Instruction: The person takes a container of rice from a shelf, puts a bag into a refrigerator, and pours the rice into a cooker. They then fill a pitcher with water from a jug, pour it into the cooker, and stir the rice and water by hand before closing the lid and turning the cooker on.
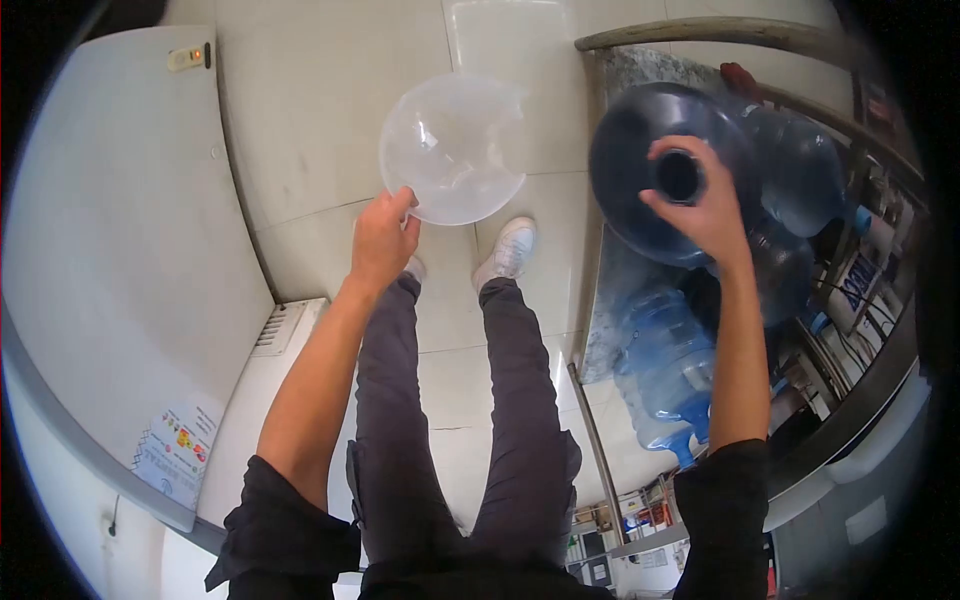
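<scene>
Black sleeves (290, 530) and dark trousers (390, 430) fill the bottom, with a white cabinet (110, 220) along the left and, on the right, a speckled slab (600, 335), a bar (700, 30), blue jugs (655, 350) and a grey jug (805, 175) crowding around the dark jug (625, 170). Reaching forward past the knees, the left hand (382, 235) pinches the near-left rim of the clear bowl (450, 150), which hangs ahead of the white shoes (512, 248). Out to the right, the right hand (708, 200) curls thumb and fingers around the dark jug's neck, forearm nearly straight ahead.
</scene>
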Demonstrator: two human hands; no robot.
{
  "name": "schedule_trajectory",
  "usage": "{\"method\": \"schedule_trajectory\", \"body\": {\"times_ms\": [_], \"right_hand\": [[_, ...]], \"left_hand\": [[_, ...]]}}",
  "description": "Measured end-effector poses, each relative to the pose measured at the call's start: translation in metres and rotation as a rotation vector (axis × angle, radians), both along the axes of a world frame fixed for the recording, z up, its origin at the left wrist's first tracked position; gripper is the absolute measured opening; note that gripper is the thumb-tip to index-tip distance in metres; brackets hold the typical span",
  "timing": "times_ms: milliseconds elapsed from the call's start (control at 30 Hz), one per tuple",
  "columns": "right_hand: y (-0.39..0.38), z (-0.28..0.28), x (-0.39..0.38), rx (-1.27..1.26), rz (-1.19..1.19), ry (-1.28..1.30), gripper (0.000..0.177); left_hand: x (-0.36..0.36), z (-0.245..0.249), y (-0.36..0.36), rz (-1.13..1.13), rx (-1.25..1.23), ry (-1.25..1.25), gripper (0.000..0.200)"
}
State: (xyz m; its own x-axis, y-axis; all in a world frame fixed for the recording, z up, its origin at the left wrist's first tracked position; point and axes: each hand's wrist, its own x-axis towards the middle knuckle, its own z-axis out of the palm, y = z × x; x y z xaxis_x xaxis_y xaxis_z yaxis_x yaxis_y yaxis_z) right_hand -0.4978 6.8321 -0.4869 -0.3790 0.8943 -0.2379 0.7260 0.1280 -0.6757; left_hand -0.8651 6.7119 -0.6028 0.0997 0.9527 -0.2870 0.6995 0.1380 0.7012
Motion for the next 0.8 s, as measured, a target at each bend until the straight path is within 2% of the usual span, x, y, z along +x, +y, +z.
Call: {"method": "schedule_trajectory", "body": {"times_ms": [67,267,400,500,800], "right_hand": [[0.001,-0.020,-0.030,0.136,0.144,-0.051,0.046],[0.012,-0.068,-0.122,-0.077,0.294,-0.182,0.042],[0.007,-0.106,-0.161,-0.033,0.377,-0.222,0.039],[0.016,-0.121,-0.185,-0.111,0.387,-0.318,0.032],[-0.001,-0.169,-0.217,-0.164,0.496,-0.394,0.033]], "left_hand": [[-0.002,-0.004,0.001,0.012,0.020,-0.012,0.024],[-0.017,-0.012,-0.003,0.024,0.043,-0.032,0.025],[-0.026,-0.027,-0.007,0.034,0.115,-0.045,0.023],[-0.032,-0.041,-0.016,0.053,0.129,-0.033,0.023],[-0.038,-0.091,-0.035,0.128,0.140,0.026,0.024]]}}
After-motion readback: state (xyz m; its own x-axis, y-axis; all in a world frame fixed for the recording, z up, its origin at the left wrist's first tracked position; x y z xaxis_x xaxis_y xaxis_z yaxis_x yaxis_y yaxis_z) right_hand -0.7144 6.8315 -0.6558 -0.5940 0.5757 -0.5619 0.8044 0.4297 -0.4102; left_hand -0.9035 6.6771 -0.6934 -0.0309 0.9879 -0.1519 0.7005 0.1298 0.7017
